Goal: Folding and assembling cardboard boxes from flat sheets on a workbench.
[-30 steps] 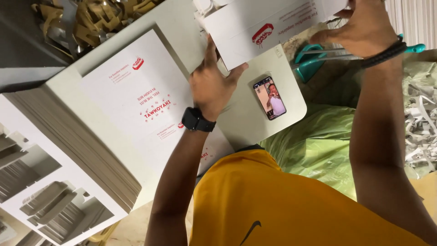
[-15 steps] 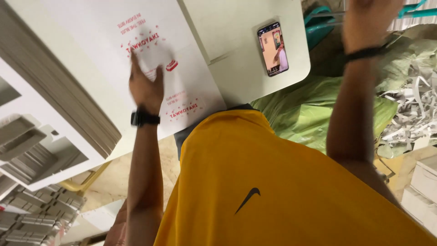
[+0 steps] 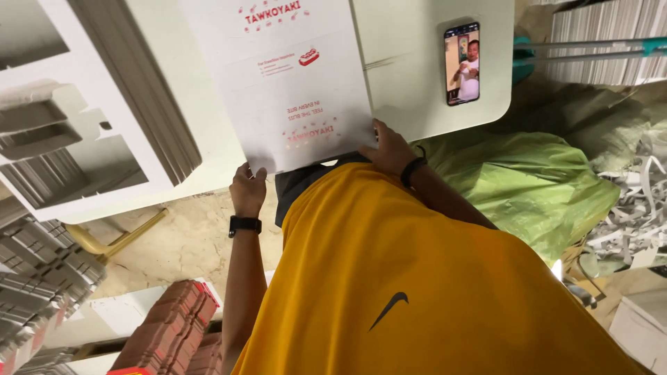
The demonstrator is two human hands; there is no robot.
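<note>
White card, printed in red, fills the middle of my view: a flat unfolded box sheet (image 3: 292,90) lies on the white desk (image 3: 417,76), its near edge hanging over the desk's front. My left hand (image 3: 248,189) pinches the sheet's near left corner, fingers closed on it; my right hand (image 3: 390,149) presses on the near right corner, fingers curled over the edge. A phone (image 3: 462,64) with a lit screen lies on the desk just beside the sheet. A tall stack of white sheets (image 3: 139,90) stands to the left. I judge that a hard pull could crease the card, or a sideways sweep could knock the phone off the desk.
</note>
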